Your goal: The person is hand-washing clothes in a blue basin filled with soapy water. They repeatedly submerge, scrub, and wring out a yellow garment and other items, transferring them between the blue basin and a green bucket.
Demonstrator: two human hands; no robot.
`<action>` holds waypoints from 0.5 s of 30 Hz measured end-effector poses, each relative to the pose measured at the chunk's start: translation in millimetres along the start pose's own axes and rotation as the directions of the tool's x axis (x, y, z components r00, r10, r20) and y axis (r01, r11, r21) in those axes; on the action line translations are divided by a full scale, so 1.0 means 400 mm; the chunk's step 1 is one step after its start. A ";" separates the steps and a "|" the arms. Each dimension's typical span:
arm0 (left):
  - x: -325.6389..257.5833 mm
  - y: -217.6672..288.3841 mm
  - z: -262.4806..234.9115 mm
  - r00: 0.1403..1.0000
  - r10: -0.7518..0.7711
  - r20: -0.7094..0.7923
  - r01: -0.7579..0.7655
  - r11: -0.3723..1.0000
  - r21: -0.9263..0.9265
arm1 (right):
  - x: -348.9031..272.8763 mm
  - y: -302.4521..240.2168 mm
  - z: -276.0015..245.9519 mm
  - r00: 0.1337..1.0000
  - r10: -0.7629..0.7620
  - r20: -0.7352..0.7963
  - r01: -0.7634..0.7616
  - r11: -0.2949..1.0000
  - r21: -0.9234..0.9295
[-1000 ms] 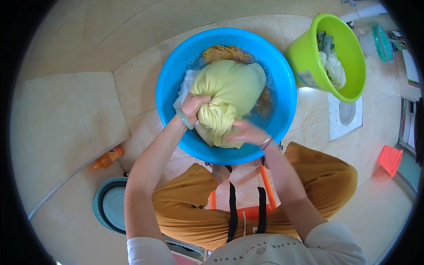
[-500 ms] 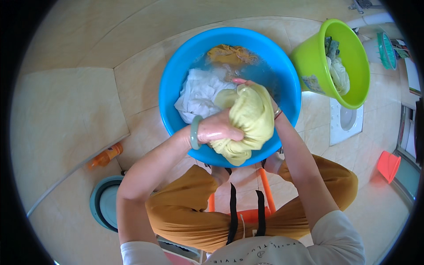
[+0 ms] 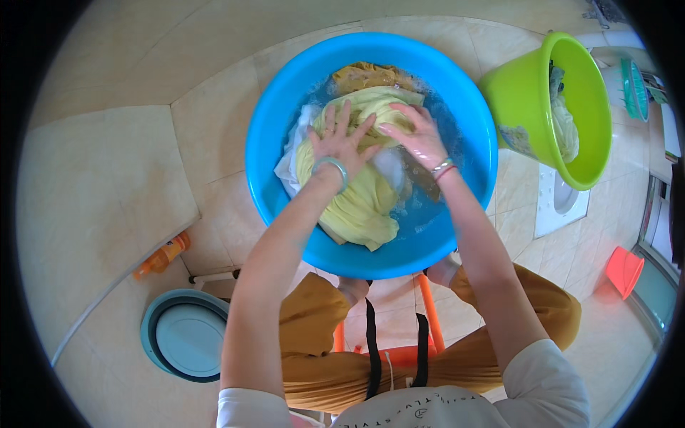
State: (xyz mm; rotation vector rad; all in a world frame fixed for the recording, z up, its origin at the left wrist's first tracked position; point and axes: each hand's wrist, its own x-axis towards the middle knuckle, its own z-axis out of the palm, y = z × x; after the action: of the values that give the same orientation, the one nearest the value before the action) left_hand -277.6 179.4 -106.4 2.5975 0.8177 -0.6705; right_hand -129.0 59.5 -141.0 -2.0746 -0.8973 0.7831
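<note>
we see both hands pressed flat, fingers spread, on a wet yellow cloth (image 3: 357, 192) that lies in the middle of a big blue basin (image 3: 275, 143) of soapy water on the tiled floor (image 3: 100, 185). the left hand (image 3: 344, 143) rests on the cloth's left part, the right hand (image 3: 412, 135) just beside it on the right; neither is clamped around anything. a white cloth (image 3: 289, 160) shows at the basin's left wall and a mustard one (image 3: 367, 75) at its far edge. a green bucket (image 3: 531, 107) with wet laundry stands just beside the basin's right rim. near the floor's lower left lie an orange bottle (image 3: 160, 257) and a teal basin (image 3: 185, 335).
</note>
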 end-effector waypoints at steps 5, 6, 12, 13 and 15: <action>0.040 -0.015 0.095 1.000 -0.022 -0.014 0.023 0.988 0.154 | 0.018 -0.015 0.150 0.973 0.191 -0.133 -0.222 0.932 -0.286; 0.049 -0.012 0.098 1.000 -0.023 0.013 0.021 0.989 0.149 | 0.029 0.011 0.161 0.970 0.202 -0.136 -0.233 0.932 -0.277; 0.134 -0.014 0.116 0.999 -0.030 0.034 0.026 0.994 0.105 | 0.086 0.119 0.217 0.973 0.133 -0.189 -0.205 0.874 -0.441; 0.141 -0.015 0.110 0.999 -0.028 0.024 0.026 0.997 0.077 | 0.103 0.117 0.221 0.960 0.218 -0.174 -0.271 0.877 -0.398; 0.142 -0.017 0.093 0.998 -0.011 0.062 0.005 0.996 0.091 | 0.123 0.127 0.223 0.939 0.273 -0.209 -0.329 0.891 -0.314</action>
State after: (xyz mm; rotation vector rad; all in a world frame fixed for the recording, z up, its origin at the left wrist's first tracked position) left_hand -253.0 193.7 -168.4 2.6402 0.7965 -0.8040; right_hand -150.2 107.1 -242.1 -2.5924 -0.6645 0.6356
